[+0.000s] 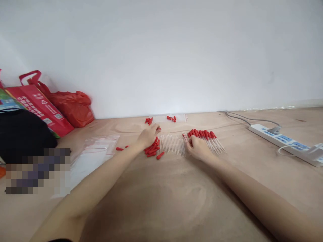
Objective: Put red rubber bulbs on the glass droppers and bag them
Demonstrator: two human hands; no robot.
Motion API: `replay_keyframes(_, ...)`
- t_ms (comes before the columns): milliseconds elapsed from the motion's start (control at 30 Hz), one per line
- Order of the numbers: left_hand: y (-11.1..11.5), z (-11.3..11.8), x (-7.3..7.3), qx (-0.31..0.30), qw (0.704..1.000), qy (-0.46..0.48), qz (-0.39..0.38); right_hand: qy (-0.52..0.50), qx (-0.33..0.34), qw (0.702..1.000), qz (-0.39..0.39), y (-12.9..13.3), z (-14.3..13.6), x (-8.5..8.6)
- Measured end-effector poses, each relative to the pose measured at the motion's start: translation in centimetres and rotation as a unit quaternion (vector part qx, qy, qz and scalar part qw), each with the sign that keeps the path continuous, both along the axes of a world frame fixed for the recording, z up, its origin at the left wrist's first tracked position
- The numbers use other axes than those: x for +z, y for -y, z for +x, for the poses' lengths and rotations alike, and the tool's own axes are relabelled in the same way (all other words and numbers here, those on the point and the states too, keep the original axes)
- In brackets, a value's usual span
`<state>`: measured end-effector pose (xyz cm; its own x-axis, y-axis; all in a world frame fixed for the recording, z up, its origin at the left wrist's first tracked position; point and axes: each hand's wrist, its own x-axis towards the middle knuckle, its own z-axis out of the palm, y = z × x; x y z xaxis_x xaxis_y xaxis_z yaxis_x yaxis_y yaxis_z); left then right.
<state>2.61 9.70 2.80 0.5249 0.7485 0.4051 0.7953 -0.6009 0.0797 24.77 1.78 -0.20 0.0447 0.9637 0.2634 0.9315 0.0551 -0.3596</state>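
One white wall [176,60] takes up the whole upper part of the view, and a brown wooden bench [161,201] runs up to its foot. At the far left of the bench, a printed red carrier bag [47,107] leans with its handle up; a black bundle [22,134] sits in front of it, and a crumpled red plastic bag [77,109] slumps just beside it, near the wall. On the right side lies a white power strip [272,134], set at a slant, with plugs in it and a grey cord [239,116] running back toward the wall. Flat clear bags [101,148] lie to the left, partly beyond the left forearm.

Between these, both hands are at work near the middle. The left hand [148,136] pinches a small red bulb [159,129] at its fingertips, above a loose pile of red bulbs [152,150]. The right hand [198,147] has its fingers curled in at the right end of a row of thin clear tubes [171,144]; whether it grips one cannot be told. Beside and beyond that hand, red-topped droppers [205,134] lie side by side, their pale stems pointing toward the person. A few stray bulbs [171,118] lie near the wall.
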Motion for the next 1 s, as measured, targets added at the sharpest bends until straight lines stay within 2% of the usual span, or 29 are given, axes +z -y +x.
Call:
replay_keyframes(67,3.9,-0.2,-0.8,-0.034,0.999,0.019,-0.009,-0.051,0.079,0.993,0.074,0.4,0.0,-0.4)
replay_keyframes(133,7.4,-0.4,-1.9,-0.12,0.987,0.103,-0.003,-0.086,0.168,0.973,0.136,1.3,0.0,-0.9)
replay_keyframes(200,9.9,-0.5,-2.9,-0.168,0.977,0.133,-0.002,-0.088,0.234,0.953,0.172,2.6,0.0,-1.4)
replay_keyframes(267,11.2,-0.5,-3.6,-0.178,0.973,0.144,-0.012,-0.061,0.277,0.941,0.184,3.9,0.2,-1.9)
replay_keyframes(367,11.7,-0.4,-4.1,-0.159,0.978,0.136,-0.013,0.0,0.321,0.93,0.177,5.2,0.3,-2.2)
replay_keyframes(467,11.4,-0.3,-4.0,-0.142,0.981,0.13,0.001,0.031,0.344,0.923,0.171,5.4,0.2,-2.2)
replay_keyframes(733,11.3,-0.2,-4.0,-0.144,0.981,0.133,0.001,0.047,0.355,0.917,0.178,4.9,-0.1,-2.6)
replay_keyframes(1000,11.3,-0.4,-4.4,-0.164,0.97,0.18,-0.016,-0.005,0.359,0.911,0.202,4.8,-0.5,-2.7)
